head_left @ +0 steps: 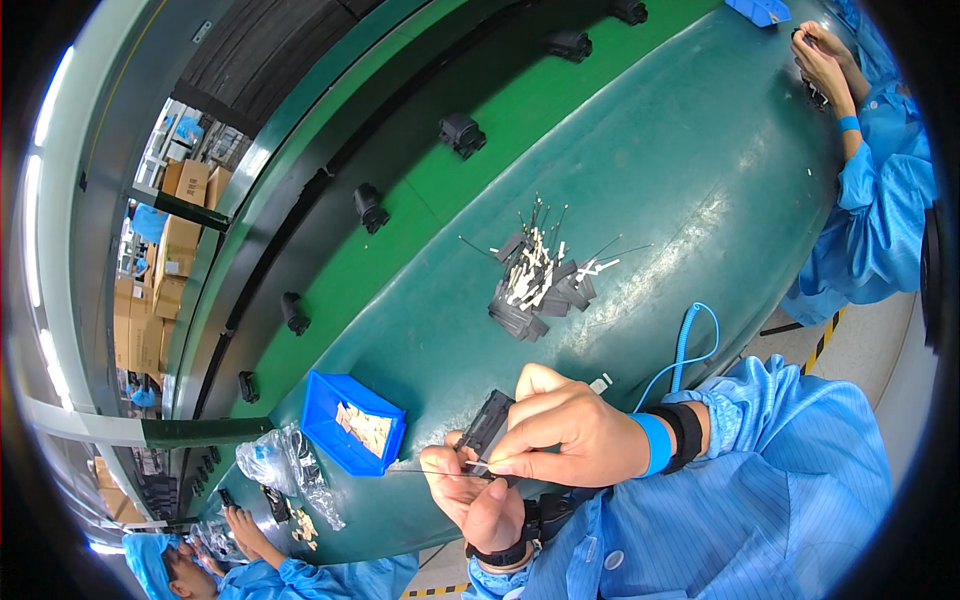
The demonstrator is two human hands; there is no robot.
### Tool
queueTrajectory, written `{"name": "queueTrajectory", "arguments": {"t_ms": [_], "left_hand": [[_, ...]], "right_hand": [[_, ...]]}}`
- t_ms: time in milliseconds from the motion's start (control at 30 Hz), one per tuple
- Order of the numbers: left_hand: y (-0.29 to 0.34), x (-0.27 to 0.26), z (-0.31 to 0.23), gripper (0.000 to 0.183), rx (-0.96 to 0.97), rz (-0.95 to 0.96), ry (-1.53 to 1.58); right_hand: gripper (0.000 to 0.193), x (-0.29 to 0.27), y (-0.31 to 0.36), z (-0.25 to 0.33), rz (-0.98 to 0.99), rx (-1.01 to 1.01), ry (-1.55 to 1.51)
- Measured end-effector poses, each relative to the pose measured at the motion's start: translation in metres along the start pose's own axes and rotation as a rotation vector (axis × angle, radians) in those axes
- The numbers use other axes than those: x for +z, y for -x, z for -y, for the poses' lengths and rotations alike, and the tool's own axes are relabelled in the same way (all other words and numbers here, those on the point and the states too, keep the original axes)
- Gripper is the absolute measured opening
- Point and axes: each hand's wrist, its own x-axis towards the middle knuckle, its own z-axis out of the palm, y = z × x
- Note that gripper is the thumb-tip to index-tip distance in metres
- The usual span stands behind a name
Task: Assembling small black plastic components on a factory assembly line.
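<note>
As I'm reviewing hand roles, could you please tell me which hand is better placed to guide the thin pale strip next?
Probably the right hand: it pinches the thin pale strip from above, while the left hand, palm up, supports the black part.

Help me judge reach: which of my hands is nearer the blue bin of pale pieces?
Left. The left hand is right of the blue bin; the right hand is farther right.

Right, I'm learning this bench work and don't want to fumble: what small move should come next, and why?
Probably a gentle squeeze of the right hand on the pale strip, beside the thin wire: the strip is pinched there, the left hand supports the black part, and the pile seems to hold more of each.
</note>
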Motion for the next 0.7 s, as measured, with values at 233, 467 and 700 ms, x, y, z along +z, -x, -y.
{"name": "queueTrajectory", "arguments": {"t_ms": [233, 467, 700], "left_hand": [[-0.0003, 0.0029, -0.0001, 0.046, -0.008, -0.030, -0.017], [-0.0005, 0.0018, 0.0006, 0.044, 0.002, -0.029, -0.023], [-0.0008, 0.0035, 0.0003, 0.044, -0.003, -0.033, -0.032]], "right_hand": [[0.007, 0.0016, -0.0002, -0.0011, -0.016, -0.029, 0.011], [0.007, 0.0052, 0.0005, 0.0000, -0.058, -0.002, 0.003], [0.005, 0.0053, 0.0011, -0.0007, -0.065, -0.005, -0.002]]}}
